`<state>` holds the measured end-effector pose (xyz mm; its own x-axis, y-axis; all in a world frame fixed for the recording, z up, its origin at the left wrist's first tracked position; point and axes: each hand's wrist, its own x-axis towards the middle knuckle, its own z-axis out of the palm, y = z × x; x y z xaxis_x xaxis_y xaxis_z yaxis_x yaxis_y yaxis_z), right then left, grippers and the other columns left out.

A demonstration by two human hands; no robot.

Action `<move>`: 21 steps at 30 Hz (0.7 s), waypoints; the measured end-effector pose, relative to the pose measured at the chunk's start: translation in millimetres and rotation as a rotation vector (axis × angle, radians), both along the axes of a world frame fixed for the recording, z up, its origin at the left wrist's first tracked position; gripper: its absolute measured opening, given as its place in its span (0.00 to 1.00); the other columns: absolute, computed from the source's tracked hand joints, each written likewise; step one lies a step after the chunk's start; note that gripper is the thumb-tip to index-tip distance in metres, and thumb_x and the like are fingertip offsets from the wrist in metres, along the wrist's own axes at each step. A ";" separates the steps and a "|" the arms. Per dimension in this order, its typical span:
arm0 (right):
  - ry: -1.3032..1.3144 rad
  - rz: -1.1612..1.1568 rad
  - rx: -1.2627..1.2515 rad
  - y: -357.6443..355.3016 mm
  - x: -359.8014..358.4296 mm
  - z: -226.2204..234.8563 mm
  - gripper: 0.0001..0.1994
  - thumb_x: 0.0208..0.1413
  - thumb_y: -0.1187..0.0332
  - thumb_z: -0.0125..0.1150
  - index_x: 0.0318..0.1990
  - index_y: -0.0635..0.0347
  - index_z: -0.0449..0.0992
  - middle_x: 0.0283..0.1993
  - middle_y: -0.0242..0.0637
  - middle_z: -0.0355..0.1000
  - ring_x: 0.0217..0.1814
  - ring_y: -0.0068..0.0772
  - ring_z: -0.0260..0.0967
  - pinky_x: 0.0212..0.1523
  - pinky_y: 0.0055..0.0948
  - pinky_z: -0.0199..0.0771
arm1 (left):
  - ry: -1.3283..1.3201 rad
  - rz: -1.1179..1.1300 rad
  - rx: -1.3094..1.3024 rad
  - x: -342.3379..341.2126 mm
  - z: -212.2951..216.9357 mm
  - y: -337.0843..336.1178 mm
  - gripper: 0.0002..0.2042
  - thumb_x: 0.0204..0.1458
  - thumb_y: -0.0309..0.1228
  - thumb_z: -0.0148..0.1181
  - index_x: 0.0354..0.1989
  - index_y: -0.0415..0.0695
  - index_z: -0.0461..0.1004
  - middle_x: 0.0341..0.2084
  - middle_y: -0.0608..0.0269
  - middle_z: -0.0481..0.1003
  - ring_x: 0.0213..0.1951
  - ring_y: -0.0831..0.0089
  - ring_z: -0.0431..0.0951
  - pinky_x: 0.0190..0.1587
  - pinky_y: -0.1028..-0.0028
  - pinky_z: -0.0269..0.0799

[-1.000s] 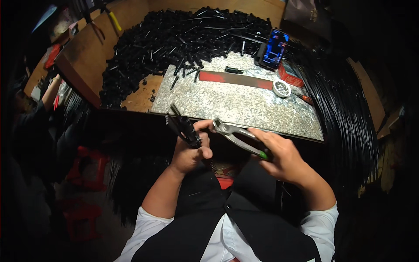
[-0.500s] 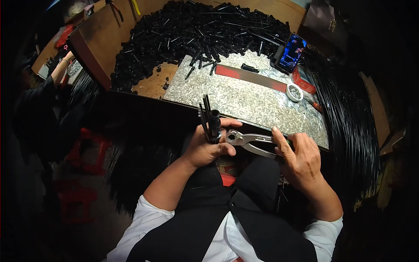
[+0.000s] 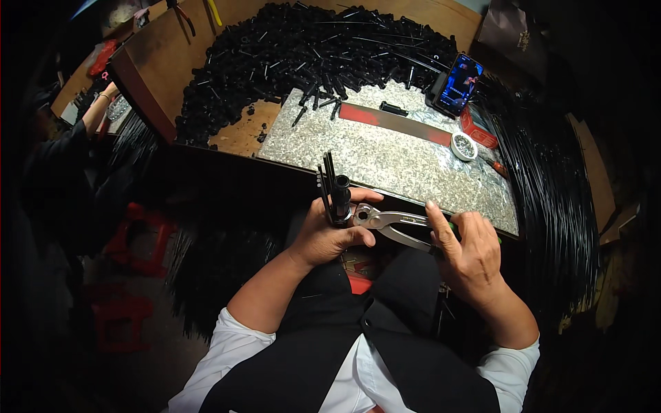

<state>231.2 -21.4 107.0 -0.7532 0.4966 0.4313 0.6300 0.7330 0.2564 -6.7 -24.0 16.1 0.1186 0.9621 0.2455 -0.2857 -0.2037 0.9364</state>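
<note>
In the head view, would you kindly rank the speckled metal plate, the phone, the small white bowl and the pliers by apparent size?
1. Speckled metal plate
2. Pliers, though nearer the camera
3. Phone
4. Small white bowl

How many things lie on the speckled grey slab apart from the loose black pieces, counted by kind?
On the speckled grey slab:
Long flat strip, red and grey: 1
Phone with lit screen: 1
Small round white dish: 1
Short black piece lying alone: 1
Total: 4
</note>
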 end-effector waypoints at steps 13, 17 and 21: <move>0.096 0.001 -0.274 -4.8 -6.1 -7.2 0.36 0.37 0.75 0.68 0.60 0.57 0.65 0.28 0.37 0.59 0.27 0.36 0.60 0.27 0.34 0.62 | 0.154 0.055 -0.025 -3.2 4.6 -6.4 0.35 0.28 0.43 0.78 0.47 0.42 0.73 0.25 0.78 0.65 0.27 0.89 0.61 0.29 0.86 0.57; 0.081 0.006 -0.272 -4.7 -4.9 -7.2 0.36 0.37 0.75 0.68 0.60 0.57 0.64 0.28 0.37 0.59 0.27 0.36 0.60 0.28 0.34 0.63 | 0.183 -0.019 0.034 -4.4 6.0 -4.6 0.33 0.26 0.41 0.79 0.44 0.42 0.75 0.30 0.77 0.69 0.27 0.89 0.61 0.30 0.85 0.58; 0.079 0.000 -0.296 -5.3 -3.7 -8.7 0.36 0.37 0.75 0.68 0.60 0.57 0.64 0.28 0.37 0.59 0.27 0.36 0.60 0.28 0.34 0.63 | 0.241 -0.015 0.048 -4.9 8.9 -5.2 0.32 0.24 0.40 0.79 0.42 0.42 0.76 0.32 0.77 0.70 0.27 0.88 0.61 0.31 0.85 0.59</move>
